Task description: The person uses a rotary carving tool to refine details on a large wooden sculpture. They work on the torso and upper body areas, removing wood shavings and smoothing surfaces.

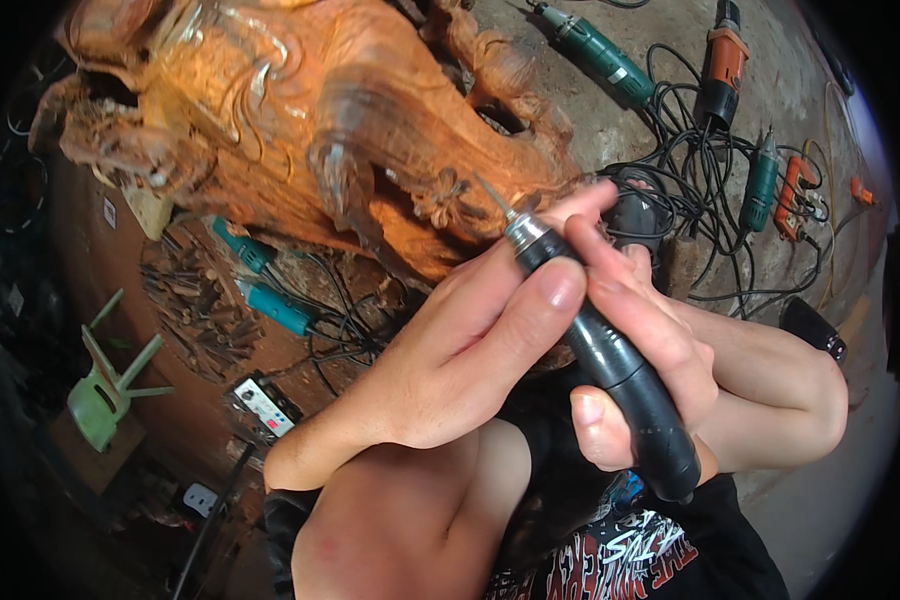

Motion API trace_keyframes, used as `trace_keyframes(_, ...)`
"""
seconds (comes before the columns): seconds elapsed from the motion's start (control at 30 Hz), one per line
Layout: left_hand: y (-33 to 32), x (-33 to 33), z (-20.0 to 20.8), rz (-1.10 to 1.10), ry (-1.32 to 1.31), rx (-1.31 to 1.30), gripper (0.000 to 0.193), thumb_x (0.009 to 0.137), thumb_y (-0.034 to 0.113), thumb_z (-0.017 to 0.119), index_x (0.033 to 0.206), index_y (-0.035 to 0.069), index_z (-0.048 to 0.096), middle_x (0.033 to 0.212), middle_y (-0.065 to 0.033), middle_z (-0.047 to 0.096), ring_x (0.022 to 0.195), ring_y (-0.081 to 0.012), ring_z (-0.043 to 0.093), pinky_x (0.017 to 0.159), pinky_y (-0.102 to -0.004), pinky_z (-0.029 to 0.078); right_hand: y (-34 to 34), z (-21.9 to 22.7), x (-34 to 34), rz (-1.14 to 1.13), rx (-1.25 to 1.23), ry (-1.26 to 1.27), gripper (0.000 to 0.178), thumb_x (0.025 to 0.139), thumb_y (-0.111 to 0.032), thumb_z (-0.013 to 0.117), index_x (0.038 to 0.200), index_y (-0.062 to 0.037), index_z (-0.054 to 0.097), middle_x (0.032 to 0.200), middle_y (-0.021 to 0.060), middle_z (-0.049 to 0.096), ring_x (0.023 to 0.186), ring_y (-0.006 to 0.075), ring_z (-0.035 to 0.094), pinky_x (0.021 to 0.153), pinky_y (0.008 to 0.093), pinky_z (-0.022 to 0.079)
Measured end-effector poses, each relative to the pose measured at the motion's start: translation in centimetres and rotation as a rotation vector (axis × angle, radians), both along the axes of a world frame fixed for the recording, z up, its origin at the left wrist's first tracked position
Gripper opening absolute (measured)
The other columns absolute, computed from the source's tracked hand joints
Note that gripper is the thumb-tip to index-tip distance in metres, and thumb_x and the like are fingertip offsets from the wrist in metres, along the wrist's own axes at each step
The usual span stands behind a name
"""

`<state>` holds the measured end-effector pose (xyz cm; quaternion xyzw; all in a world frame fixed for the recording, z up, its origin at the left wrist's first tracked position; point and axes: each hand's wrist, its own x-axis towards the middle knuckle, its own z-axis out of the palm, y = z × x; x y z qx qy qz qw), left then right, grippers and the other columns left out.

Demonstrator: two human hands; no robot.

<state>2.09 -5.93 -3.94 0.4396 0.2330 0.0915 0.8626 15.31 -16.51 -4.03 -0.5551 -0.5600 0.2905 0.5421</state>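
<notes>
A black handheld rotary carving tool (620, 370) with a thin pointed bit lies slantwise between my hands. My left hand (460, 360) is closed at its front, thumb pressed on the body just behind the metal collar, its fingers partly hidden beneath. My right hand (660, 335) wraps round the middle and rear of the body, the thumb on the near side. The bit points up and left at a small carved flower on the large orange-brown wood carving (400, 120); whether it touches the wood I cannot tell.
On the floor at the right are a green power tool (595, 55), an orange one (725, 65), tangled black cables (675, 170) and an orange power strip (795, 195). Left lie teal tools (275, 307), wood scraps (200, 315), a white control box (267, 405) and a tipped green stool (100, 405).
</notes>
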Motion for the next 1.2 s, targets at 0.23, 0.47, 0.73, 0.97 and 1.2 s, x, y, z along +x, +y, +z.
trace_keyframes(0.23,0.1,-0.3,-1.2,-0.023,-0.037,0.139,0.049,0.102,0.032,0.033,0.131,-0.006,0.041,0.148,-0.0246,0.026,0.135,-0.0295,0.033,0.109,-0.039,0.026,0.7,-0.6,0.4,-0.016,0.027,0.039,0.051,0.078,-0.02,0.063,0.117,0.0117,0.054,0.114,0.034,0.058,0.105,0.0413,0.061,0.089,0.044,0.048)
trace_keyframes(0.47,0.1,-0.1,-0.8,0.009,-0.046,0.075,0.054,0.102,0.034,0.032,0.137,-0.008,0.034,0.149,-0.0235,0.026,0.13,-0.0259,0.039,0.108,-0.0374,0.028,1.0,-1.1,0.3,-0.012,0.045,0.065,0.051,0.078,-0.02,0.061,0.117,0.0118,0.054,0.114,0.0344,0.057,0.106,0.0416,0.061,0.09,0.0446,0.047)
trace_keyframes(0.73,0.0,0.1,-0.4,0.044,-0.025,0.053,0.058,0.102,0.035,0.032,0.142,-0.007,0.026,0.144,-0.0205,0.035,0.124,-0.0215,0.044,0.107,-0.0349,0.031,1.8,0.0,0.5,-0.028,0.011,0.103,0.044,0.07,-0.004,0.067,0.11,0.01,0.059,0.108,0.0284,0.063,0.103,0.0368,0.064,0.087,0.0402,0.052)
trace_keyframes(0.97,-0.1,0.1,-0.3,0.049,-0.016,0.039,0.059,0.102,0.035,0.032,0.143,-0.007,0.023,0.14,-0.0194,0.039,0.124,-0.0212,0.044,0.107,-0.0347,0.031,1.9,1.5,1.4,0.013,-0.075,-0.004,0.044,0.067,-0.003,0.067,0.109,0.0095,0.06,0.106,0.0275,0.064,0.101,0.0361,0.064,0.086,0.04,0.053)
trace_keyframes(1.2,-0.2,-0.1,-0.7,0.037,-0.016,0.09,0.058,0.102,0.035,0.032,0.141,-0.008,0.027,0.14,-0.021,0.039,0.126,-0.0227,0.042,0.108,-0.0359,0.029,1.9,1.9,1.3,-0.025,-0.052,-0.024,0.044,0.067,-0.003,0.068,0.109,0.0091,0.06,0.106,0.0271,0.064,0.099,0.0357,0.065,0.085,0.0396,0.053)
